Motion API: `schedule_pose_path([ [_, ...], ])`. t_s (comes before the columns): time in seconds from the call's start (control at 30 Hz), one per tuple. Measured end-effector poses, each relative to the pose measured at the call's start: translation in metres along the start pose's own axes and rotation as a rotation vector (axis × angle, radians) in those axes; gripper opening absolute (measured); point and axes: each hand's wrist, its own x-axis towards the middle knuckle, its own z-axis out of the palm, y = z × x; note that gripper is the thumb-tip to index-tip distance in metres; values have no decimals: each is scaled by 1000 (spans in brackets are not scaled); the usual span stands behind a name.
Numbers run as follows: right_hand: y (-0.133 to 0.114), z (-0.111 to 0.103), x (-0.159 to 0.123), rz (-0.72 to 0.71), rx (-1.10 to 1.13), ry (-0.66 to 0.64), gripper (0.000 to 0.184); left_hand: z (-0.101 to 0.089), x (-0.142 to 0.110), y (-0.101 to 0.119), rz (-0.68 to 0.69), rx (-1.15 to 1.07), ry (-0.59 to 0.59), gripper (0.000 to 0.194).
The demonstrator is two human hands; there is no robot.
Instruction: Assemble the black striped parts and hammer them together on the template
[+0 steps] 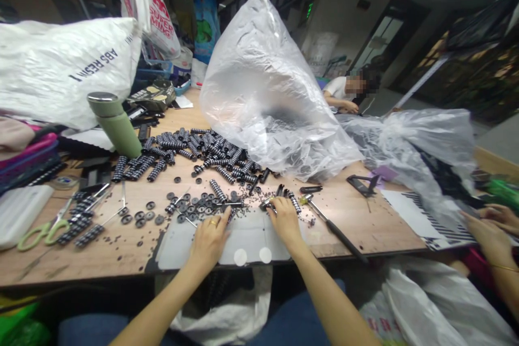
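Hand (left, ringed) at black bar, right hand at small part

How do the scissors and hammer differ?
Handles: the scissors have pale green loops; the hammer has a straight black grip.
Place: the scissors lie far left; the hammer lies just right of the right hand.
Pose: the scissors' loops point front-left, the hammer's grip front-right.
Shared: both lie on the table, unheld.
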Motion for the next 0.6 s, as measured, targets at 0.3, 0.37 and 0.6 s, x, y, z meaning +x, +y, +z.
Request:
schedule_pose_path([
  [0.3,-24,11,-9,-216,297,-18,15,-14,-21,-18,-72,-282,207,23],
  [0.37,-38,16,-9,-277,363,-70,18,-31,-17,-16,-93,-396,160,21],
  [0.6,-66,33,-10,-270,495,-160,22,-49,-2,-10,-161,-398,-77,22],
])
